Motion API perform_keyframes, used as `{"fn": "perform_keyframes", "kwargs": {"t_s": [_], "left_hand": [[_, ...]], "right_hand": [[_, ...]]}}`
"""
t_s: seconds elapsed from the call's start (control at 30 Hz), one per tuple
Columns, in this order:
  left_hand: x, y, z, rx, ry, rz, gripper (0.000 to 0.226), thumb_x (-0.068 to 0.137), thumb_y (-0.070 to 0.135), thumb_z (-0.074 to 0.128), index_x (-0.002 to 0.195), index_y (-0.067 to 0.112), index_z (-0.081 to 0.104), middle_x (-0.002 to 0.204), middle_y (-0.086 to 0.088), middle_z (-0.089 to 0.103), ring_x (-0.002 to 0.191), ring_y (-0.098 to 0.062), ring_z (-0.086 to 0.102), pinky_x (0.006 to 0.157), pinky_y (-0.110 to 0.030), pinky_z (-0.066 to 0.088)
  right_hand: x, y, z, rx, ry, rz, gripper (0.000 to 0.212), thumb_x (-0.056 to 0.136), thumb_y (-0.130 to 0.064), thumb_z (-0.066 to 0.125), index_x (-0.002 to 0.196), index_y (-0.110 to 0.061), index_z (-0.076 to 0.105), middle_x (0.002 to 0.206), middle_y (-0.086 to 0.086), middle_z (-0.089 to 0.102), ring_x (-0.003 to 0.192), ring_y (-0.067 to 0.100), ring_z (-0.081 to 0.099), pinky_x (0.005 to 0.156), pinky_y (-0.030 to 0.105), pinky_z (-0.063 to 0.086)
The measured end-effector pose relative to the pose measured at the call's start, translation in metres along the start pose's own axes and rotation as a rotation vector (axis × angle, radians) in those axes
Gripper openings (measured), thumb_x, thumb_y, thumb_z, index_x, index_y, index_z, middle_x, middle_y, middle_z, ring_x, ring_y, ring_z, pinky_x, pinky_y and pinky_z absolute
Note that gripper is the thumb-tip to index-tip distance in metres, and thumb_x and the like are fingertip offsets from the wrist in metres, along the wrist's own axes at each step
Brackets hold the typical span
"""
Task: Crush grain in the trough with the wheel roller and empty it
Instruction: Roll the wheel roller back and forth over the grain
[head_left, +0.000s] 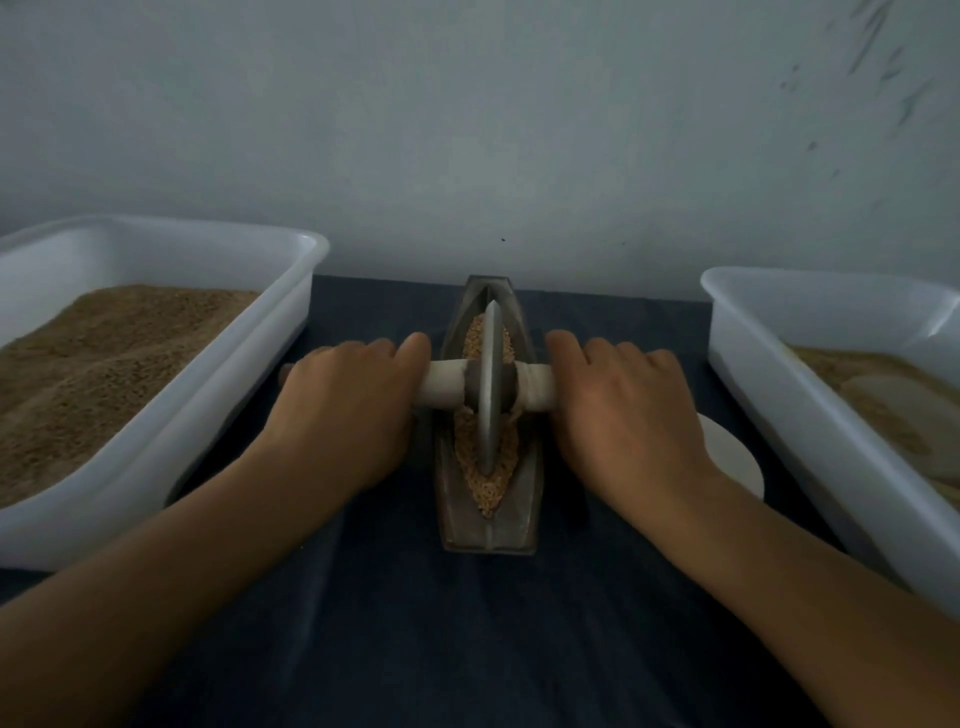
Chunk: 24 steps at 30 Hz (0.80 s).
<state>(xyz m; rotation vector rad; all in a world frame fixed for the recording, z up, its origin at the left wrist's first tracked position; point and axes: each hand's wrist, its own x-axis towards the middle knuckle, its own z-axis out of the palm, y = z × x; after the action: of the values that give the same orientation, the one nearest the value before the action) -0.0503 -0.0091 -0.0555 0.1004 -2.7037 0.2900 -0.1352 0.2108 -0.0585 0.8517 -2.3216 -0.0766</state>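
A boat-shaped metal trough (452, 525) lies lengthwise at the table's middle, holding tan grain (488, 491). The metal wheel roller (491, 389) stands upright in the trough's groove, about midway along it. Its axle handle, wrapped in pale cloth, sticks out to both sides. My left hand (348, 405) lies over the left handle (441, 384) with fingers laid forward across it. My right hand (623, 410) lies over the right handle (537, 387) in the same way. The palms hide the outer ends of the axle.
A white plastic tub (270, 374) of brown grain stands at the left. Another white tub (769, 405) with paler material stands at the right. A white round dish (737, 457) sits behind my right wrist. A dark cloth (467, 649) covers the table; a wall rises behind.
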Motion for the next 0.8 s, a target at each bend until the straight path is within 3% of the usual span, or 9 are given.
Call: {"fn": "perform_keyframes", "kwargs": {"t_s": [0.1, 0.2, 0.27, 0.37, 0.6, 0.8], "left_hand": [[0.008, 0.000, 0.006, -0.081, 0.003, -0.011, 0.049, 0.084, 0.046, 0.072, 0.095, 0.036, 0.025, 0.083, 0.013, 0.039, 0.071, -0.010, 0.042, 0.067, -0.032, 0.036], [0.020, -0.001, 0.013, -0.092, 0.003, -0.027, 0.053, 0.084, 0.044, 0.071, 0.090, 0.037, 0.020, 0.082, 0.013, 0.038, 0.070, -0.011, 0.041, 0.068, -0.034, 0.035], [0.028, -0.003, 0.017, -0.088, -0.001, -0.040, 0.050, 0.084, 0.042, 0.071, 0.089, 0.036, 0.022, 0.080, 0.013, 0.038, 0.067, -0.012, 0.041, 0.066, -0.033, 0.034], [0.041, -0.005, 0.021, -0.077, -0.017, -0.073, 0.039, 0.086, 0.040, 0.068, 0.090, 0.033, 0.030, 0.078, 0.012, 0.038, 0.064, -0.013, 0.041, 0.062, -0.033, 0.031], [0.064, -0.009, 0.029, -0.104, -0.043, -0.097, 0.029, 0.085, 0.025, 0.067, 0.102, 0.024, 0.043, 0.096, -0.002, 0.050, 0.083, -0.030, 0.059, 0.071, -0.038, 0.034], [0.061, -0.008, 0.027, -0.091, -0.058, -0.096, 0.033, 0.087, 0.034, 0.068, 0.103, 0.024, 0.041, 0.097, -0.003, 0.057, 0.083, -0.028, 0.061, 0.071, -0.039, 0.039]], "right_hand": [[0.012, 0.003, 0.010, 0.025, -0.045, 0.007, 0.023, 0.088, -0.025, 0.066, 0.108, -0.019, 0.055, 0.078, 0.000, 0.057, 0.064, 0.021, 0.041, 0.062, 0.035, 0.023], [0.028, 0.008, 0.020, 0.066, -0.097, 0.033, 0.021, 0.088, -0.027, 0.065, 0.105, -0.022, 0.053, 0.076, -0.003, 0.054, 0.063, 0.023, 0.043, 0.060, 0.035, 0.022], [0.038, 0.010, 0.025, 0.083, -0.130, 0.048, 0.020, 0.086, -0.027, 0.064, 0.099, -0.024, 0.048, 0.075, -0.004, 0.050, 0.065, 0.025, 0.050, 0.059, 0.034, 0.019], [0.053, 0.013, 0.029, 0.092, -0.190, 0.054, 0.023, 0.085, -0.025, 0.064, 0.093, -0.026, 0.042, 0.082, -0.002, 0.059, 0.080, 0.028, 0.062, 0.058, 0.035, 0.015], [0.083, 0.015, 0.028, 0.113, -0.375, 0.100, 0.029, 0.077, -0.022, 0.078, 0.104, -0.026, 0.066, 0.102, 0.003, 0.066, 0.102, 0.027, 0.064, 0.072, 0.033, 0.030], [0.079, 0.014, 0.028, 0.129, -0.305, 0.083, 0.026, 0.082, -0.022, 0.075, 0.105, -0.023, 0.063, 0.102, 0.004, 0.066, 0.095, 0.027, 0.064, 0.062, 0.031, 0.029]]}}
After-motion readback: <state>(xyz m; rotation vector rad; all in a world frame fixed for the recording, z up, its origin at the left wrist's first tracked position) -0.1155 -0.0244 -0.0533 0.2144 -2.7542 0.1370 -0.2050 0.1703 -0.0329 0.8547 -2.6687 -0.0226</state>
